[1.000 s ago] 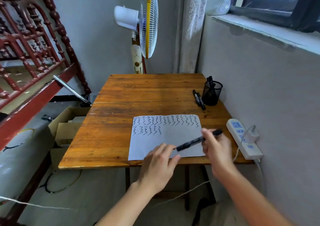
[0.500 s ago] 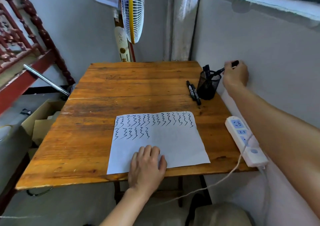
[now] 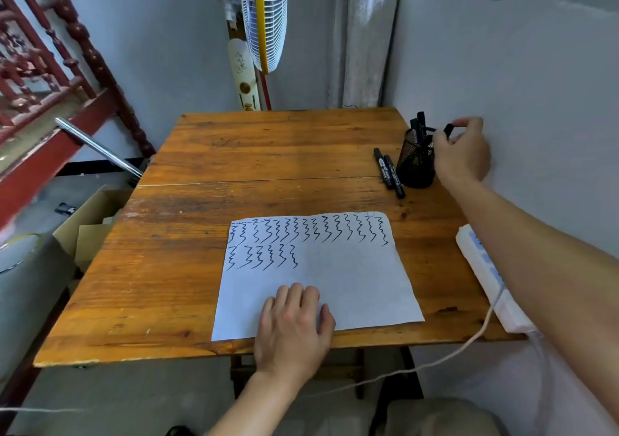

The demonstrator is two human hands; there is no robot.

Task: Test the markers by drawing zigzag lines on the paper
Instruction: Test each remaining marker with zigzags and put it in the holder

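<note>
A white paper [image 3: 351,278] lies on the wooden table [image 3: 207,221], with a full row of black zigzags along its top and a short second row at the left. My left hand [image 3: 294,325] rests flat on the paper's near edge, fingers spread. My right hand [image 3: 460,154] is at the black mesh pen holder [image 3: 415,164] by the wall, fingertips pinching the top of a black marker [image 3: 448,129] that stands in the holder. Other markers [image 3: 420,122] stick up from the holder. Two black markers [image 3: 388,171] lie on the table just left of it.
A white power strip [image 3: 482,268] lies along the table's right edge, its cord hanging off the front. The grey wall runs close along the right. A standing fan [image 3: 264,17] is behind the table; cardboard boxes [image 3: 90,224] and a red wooden frame [image 3: 50,100] are to the left.
My right hand carried the marker from over the paper to the pen holder and lowered it in. My left hand settled flat on the paper's near edge. The view tilted down.
</note>
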